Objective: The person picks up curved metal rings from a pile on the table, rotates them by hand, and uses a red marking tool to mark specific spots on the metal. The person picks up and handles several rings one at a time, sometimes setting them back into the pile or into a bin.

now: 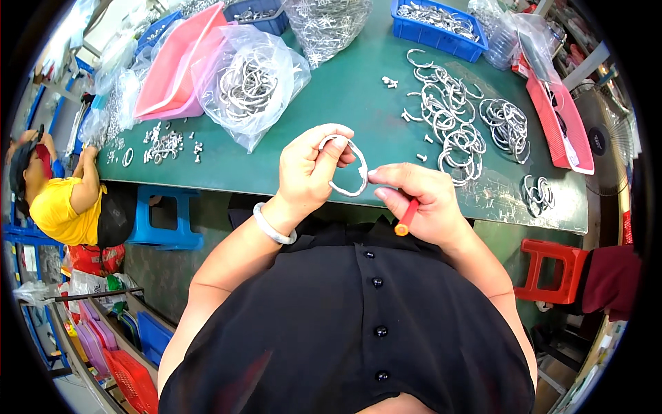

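My left hand (314,165) is closed around one side of a silver metal ring (360,181), pinching it between thumb and fingers above the table's near edge. My right hand (424,196) has its thumb and index fingertip at the ring's right side, by a small fitting there. Tucked in the right palm is a red-handled tool (408,216) with an orange end; its working tip is hidden. To the right on the table lies a spread pile of similar metal rings (448,110), with another heap (505,127) and a small cluster (538,194) beyond it.
The green table (345,90) also bears a plastic bag of rings (248,90), pink trays (176,69), a blue bin (438,31) of metal parts and loose small fittings (165,146). A co-worker in yellow (62,210) sits at the left. Blue (165,217) and red stools (552,270) stand below.
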The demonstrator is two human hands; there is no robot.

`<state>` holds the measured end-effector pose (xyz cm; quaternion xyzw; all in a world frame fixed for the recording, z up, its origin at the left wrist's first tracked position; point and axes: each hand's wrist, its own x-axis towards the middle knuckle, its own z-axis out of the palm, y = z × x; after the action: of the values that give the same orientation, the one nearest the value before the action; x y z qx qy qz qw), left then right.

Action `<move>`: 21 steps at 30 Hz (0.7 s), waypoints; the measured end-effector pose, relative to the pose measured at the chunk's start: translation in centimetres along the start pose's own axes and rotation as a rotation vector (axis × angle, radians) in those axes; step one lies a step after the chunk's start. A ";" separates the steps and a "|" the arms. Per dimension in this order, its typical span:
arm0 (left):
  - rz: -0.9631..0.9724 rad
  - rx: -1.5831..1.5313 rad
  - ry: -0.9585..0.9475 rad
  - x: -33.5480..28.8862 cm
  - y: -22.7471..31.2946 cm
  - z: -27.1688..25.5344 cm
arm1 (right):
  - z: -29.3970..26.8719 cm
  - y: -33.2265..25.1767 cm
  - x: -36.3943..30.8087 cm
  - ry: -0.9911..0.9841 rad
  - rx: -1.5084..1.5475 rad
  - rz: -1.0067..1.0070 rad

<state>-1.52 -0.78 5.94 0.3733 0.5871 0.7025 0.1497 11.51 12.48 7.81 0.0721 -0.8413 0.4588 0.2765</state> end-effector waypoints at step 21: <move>-0.226 -0.031 -0.206 -0.2 0.9 0.2 | -1.7 1.3 0.2 0.208 0.544 0.146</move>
<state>-1.04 -0.97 6.69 0.3727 0.5960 0.6480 0.2931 11.55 14.60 7.66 0.0356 -0.6578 0.6908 0.2981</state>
